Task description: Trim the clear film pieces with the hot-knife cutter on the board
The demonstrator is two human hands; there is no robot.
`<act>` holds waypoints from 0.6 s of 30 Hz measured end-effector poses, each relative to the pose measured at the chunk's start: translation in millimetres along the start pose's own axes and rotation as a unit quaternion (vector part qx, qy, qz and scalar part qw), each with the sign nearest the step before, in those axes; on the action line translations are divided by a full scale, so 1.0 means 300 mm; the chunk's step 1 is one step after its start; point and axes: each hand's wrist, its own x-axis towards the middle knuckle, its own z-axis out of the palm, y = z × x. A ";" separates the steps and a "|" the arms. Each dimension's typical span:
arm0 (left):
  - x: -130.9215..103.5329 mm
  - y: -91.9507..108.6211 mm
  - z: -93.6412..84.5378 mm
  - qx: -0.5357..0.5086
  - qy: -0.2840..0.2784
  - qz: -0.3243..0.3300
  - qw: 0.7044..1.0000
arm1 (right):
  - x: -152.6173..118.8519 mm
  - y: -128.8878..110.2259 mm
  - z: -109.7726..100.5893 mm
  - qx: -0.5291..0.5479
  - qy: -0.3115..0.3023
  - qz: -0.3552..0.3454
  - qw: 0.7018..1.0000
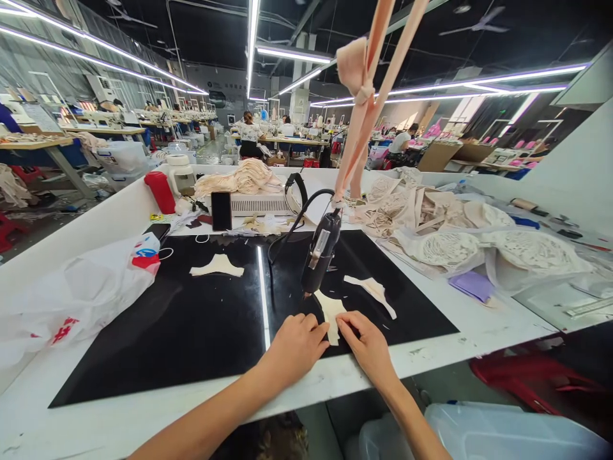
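A small cream fabric piece (331, 310) lies on the black board (191, 338), near its front edge. My left hand (299, 345) is closed at the piece's left edge, thumb and fingers together. From the other side, my right hand (368, 342) pinches its right edge. Just above the fabric's far end hangs a black corded tool (322, 252), tip down; its exact kind is unclear. It is tied to peach fabric strips (361, 121). Similar cream pieces lie apart on the board, one at the left (217, 265) and one at the right (372, 294).
A white plastic bag (81, 287) covers the board's left side. Bra parts (440, 236) are heaped at the right, beside a purple packet (472, 285). At the back stand a phone (221, 211), a red bottle (160, 191) and a fabric stack (244, 177). People sit at sewing tables beyond.
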 end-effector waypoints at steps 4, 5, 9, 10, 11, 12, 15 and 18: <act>-0.004 0.002 0.001 -0.021 0.017 -0.021 0.999 | 0.001 -0.003 -0.001 0.005 0.013 0.011 1.000; -0.004 0.002 0.002 -0.025 0.021 -0.023 0.999 | 0.000 -0.006 -0.002 0.007 0.014 0.013 1.000; -0.002 -0.002 0.005 -0.041 0.022 -0.013 0.999 | -0.003 -0.016 -0.005 0.018 0.014 0.021 1.000; -0.001 -0.003 0.005 -0.043 0.020 -0.010 0.999 | -0.004 -0.018 -0.006 0.022 0.015 0.024 0.999; 0.000 -0.003 0.004 -0.045 0.018 -0.008 0.999 | -0.004 -0.019 -0.006 0.027 0.017 0.028 0.999; 0.001 -0.002 0.003 -0.046 0.016 -0.008 0.999 | -0.005 -0.020 -0.007 0.032 0.022 0.032 0.999; 0.003 0.002 -0.001 -0.047 0.019 -0.013 0.999 | -0.001 -0.021 -0.012 0.054 0.042 0.053 0.996; 0.005 0.007 -0.005 -0.047 0.020 -0.015 0.999 | 0.014 -0.016 -0.027 0.089 0.070 0.084 0.990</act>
